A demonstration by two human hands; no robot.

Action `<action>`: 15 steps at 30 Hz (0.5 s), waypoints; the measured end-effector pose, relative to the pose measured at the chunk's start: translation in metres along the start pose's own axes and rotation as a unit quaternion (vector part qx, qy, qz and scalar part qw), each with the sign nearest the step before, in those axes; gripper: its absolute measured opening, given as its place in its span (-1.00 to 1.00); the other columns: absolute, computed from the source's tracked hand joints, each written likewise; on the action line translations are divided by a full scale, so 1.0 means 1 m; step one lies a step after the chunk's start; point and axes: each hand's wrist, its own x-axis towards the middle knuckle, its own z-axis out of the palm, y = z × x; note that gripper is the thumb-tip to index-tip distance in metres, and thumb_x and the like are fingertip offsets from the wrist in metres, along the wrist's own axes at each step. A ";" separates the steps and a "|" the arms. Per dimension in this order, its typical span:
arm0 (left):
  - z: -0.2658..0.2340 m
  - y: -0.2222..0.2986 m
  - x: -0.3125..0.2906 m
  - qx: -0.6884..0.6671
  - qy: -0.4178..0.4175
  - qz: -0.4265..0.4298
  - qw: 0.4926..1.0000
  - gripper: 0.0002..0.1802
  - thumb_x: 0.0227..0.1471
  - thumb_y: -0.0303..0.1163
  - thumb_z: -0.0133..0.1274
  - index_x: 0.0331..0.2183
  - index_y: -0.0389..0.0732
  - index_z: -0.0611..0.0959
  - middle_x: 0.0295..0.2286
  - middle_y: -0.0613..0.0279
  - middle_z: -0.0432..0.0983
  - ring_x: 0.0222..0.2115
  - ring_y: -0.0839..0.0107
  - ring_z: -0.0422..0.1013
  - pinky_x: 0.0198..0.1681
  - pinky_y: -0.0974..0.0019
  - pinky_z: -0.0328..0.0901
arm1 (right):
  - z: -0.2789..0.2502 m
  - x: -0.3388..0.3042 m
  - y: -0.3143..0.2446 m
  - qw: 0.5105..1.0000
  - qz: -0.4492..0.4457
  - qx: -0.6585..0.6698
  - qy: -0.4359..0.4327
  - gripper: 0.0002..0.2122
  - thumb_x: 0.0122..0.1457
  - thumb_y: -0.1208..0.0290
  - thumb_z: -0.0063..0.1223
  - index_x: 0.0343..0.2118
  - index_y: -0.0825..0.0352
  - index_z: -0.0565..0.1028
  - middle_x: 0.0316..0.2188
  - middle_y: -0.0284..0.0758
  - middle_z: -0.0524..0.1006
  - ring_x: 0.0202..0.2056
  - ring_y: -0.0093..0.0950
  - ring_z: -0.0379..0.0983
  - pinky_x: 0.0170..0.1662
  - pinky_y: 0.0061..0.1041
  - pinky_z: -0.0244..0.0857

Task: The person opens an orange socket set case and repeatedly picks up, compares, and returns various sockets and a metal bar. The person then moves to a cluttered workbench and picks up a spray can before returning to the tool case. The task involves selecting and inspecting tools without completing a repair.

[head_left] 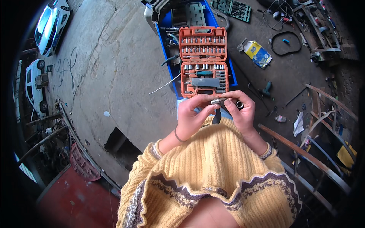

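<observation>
Both of my hands are together in front of my body, just short of an orange socket set case that lies unfolded. My left hand pinches a small silver socket between thumb and fingers. The fingertips of my right hand meet the socket's other end. A second, wider shiny socket sits in the curled fingers of my right hand. Below the hands shows a black rounded piece; whether it joins the silver socket is hidden. Rows of sockets and a green-handled driver fill the case.
Under the case is a blue tray with more tools. A green tool case, a yellow-blue bag, a black belt and a green power tool lie rightward. A rusty metal frame stands at right; a dark floor pit lies left.
</observation>
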 end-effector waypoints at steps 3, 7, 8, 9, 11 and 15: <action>0.000 -0.002 0.000 0.000 -0.007 -0.015 1.000 -0.78 -0.06 -0.58 0.15 -0.28 -0.39 0.59 -0.49 0.22 0.58 -0.52 0.58 0.50 -0.46 0.55 0.38 | -0.001 0.000 0.001 1.000 0.011 -0.005 -0.004 -0.87 0.10 0.48 0.12 -0.32 0.40 0.54 -0.48 -0.46 0.52 -0.50 -0.80 0.31 -0.40 -0.77 0.21; 0.002 -0.007 0.002 -0.018 -0.012 -0.061 0.998 -0.80 -0.07 -0.56 0.16 -0.30 -0.37 0.60 -0.49 0.23 0.58 -0.51 0.60 0.48 -0.45 0.55 0.37 | 0.002 0.003 0.008 0.999 0.038 -0.009 -0.001 -0.88 0.11 0.45 0.12 -0.36 0.40 0.52 -0.50 -0.47 0.51 -0.50 -0.80 0.30 -0.40 -0.76 0.21; 0.003 -0.008 0.002 -0.018 -0.010 -0.076 0.997 -0.81 -0.07 -0.56 0.16 -0.31 -0.36 0.62 -0.49 0.25 0.58 -0.50 0.61 0.48 -0.43 0.54 0.36 | 0.003 0.003 0.010 0.999 0.052 -0.006 -0.003 -0.88 0.11 0.45 0.11 -0.37 0.40 0.52 -0.51 -0.47 0.50 -0.50 -0.80 0.30 -0.40 -0.76 0.21; 0.003 -0.010 0.003 -0.018 -0.008 -0.092 0.996 -0.81 -0.08 -0.55 0.16 -0.32 -0.34 0.63 -0.50 0.27 0.58 -0.49 0.62 0.47 -0.41 0.53 0.35 | 0.003 0.003 0.012 0.998 0.066 -0.003 -0.005 -0.89 0.11 0.45 0.11 -0.39 0.39 0.51 -0.52 -0.48 0.49 -0.50 -0.80 0.30 -0.40 -0.76 0.21; 0.003 -0.015 0.004 -0.001 -0.011 -0.090 0.996 -0.84 -0.05 -0.55 0.15 -0.34 -0.37 0.59 -0.52 0.25 0.56 -0.51 0.62 0.47 -0.45 0.55 0.36 | 0.005 0.005 0.018 0.997 0.074 -0.024 -0.008 -0.89 0.12 0.45 0.08 -0.41 0.40 0.49 -0.55 -0.50 0.47 -0.50 -0.80 0.29 -0.41 -0.75 0.20; 0.000 -0.025 0.002 -0.012 -0.014 -0.136 0.991 -0.82 0.00 -0.52 0.13 -0.32 -0.38 0.53 -0.53 0.25 0.54 -0.50 0.62 0.46 -0.47 0.55 0.38 | 0.011 0.010 0.031 0.994 0.088 -0.057 -0.028 -0.89 0.12 0.46 0.05 -0.41 0.41 0.48 -0.56 -0.47 0.48 -0.50 -0.77 0.32 -0.41 -0.71 0.22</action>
